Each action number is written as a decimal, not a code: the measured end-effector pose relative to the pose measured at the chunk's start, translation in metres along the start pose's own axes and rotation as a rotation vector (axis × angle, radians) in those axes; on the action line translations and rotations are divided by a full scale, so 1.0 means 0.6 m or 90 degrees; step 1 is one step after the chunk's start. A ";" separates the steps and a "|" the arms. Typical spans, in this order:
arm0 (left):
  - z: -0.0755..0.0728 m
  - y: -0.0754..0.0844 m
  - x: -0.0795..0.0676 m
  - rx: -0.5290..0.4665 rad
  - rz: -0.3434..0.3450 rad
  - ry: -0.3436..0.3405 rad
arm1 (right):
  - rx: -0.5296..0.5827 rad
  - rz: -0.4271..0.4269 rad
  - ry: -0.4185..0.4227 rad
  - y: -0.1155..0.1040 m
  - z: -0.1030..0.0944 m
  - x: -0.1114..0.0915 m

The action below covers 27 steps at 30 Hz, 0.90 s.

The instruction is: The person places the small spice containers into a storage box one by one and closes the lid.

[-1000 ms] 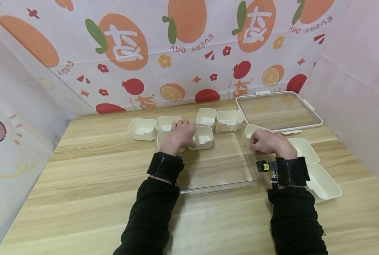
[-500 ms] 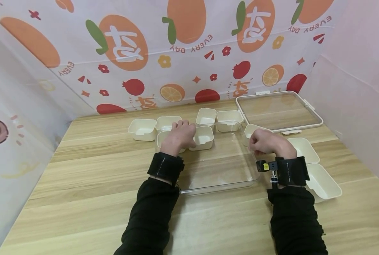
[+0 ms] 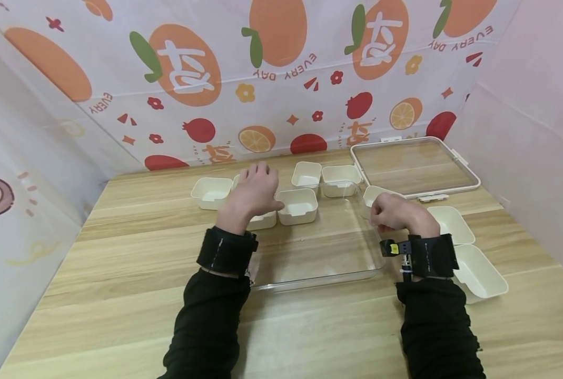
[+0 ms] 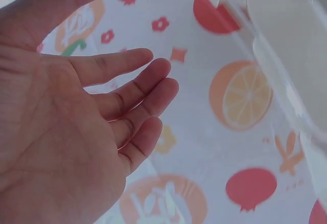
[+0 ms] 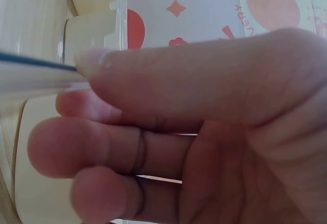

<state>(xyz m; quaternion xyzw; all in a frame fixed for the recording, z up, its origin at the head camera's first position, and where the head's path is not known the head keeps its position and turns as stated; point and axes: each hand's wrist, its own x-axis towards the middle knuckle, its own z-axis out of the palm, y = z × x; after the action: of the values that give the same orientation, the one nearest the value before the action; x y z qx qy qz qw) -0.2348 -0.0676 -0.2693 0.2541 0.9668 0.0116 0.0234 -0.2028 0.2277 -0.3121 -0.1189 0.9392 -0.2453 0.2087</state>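
Note:
A clear rectangular box (image 3: 319, 252) lies on the table in front of me. Two small cream tubs stand in its far left part: one cream tub (image 3: 297, 210) shows fully, and its neighbour (image 3: 263, 221) is partly hidden by my left hand. My left hand (image 3: 253, 196) hovers above that neighbour with fingers loosely spread; the left wrist view shows the bare palm (image 4: 61, 127). At the box's right side, my right hand (image 3: 399, 210) pinches the clear rim (image 5: 46, 78) between thumb and finger.
Behind the box stand more cream tubs (image 3: 306, 173), with another (image 3: 210, 192) at the back left. Right of the box are one tub (image 3: 378, 192) by my hand and two larger tubs (image 3: 480, 273). A clear lid (image 3: 404, 166) with a white frame lies at the back right.
My left hand has let go of the tubs and moved a little left and up, uncovering more of both tubs in the box. My right hand has stayed on the rim.

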 end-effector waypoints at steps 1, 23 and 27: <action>-0.005 -0.006 -0.005 -0.001 -0.001 0.006 | -0.001 0.000 -0.001 -0.001 0.000 0.000; 0.003 -0.111 -0.045 -0.121 -0.001 0.192 | 0.005 -0.055 0.010 0.004 0.002 0.002; 0.016 -0.126 -0.051 -0.132 -0.013 0.193 | 0.004 -0.048 0.008 0.006 0.002 0.003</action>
<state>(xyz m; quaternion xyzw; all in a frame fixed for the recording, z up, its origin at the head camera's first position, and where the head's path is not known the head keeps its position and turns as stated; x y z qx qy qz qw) -0.2447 -0.1487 -0.2805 0.2362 0.9553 0.1493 -0.0966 -0.2040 0.2297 -0.3156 -0.1520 0.9346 -0.2567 0.1935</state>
